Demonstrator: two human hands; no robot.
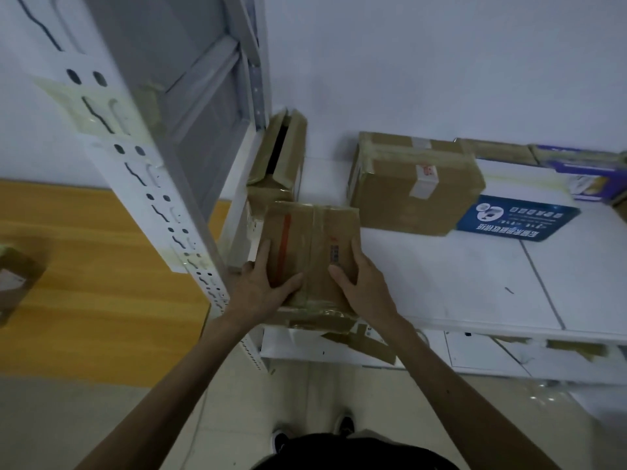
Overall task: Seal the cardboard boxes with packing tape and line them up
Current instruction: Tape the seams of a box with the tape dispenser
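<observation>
A white shelf runs along a pale wall, with an orange tabletop to its left beyond a perforated post. My left hand and right hand both lie on the near end of a small box at the shelf's front left corner. The fingers are straight along its two edges and the thumbs spread over the top, pressing and not curled round it. Clear tape runs along the top seam, so I judge it sealed and this the lining-up step.

To do it well, I would slide it flat with even pressure from both sides and square its edge to the shelf front.

Just behind it stands an open box, flaps ajar, which blocks any push straight back. A larger taped box sits near on the right, partly over a blue sign. The post crowds my left hand. Loose tape scraps hang at the shelf's front edge and could snag. A brown thing at the tabletop's far left is too blurred to name.
</observation>
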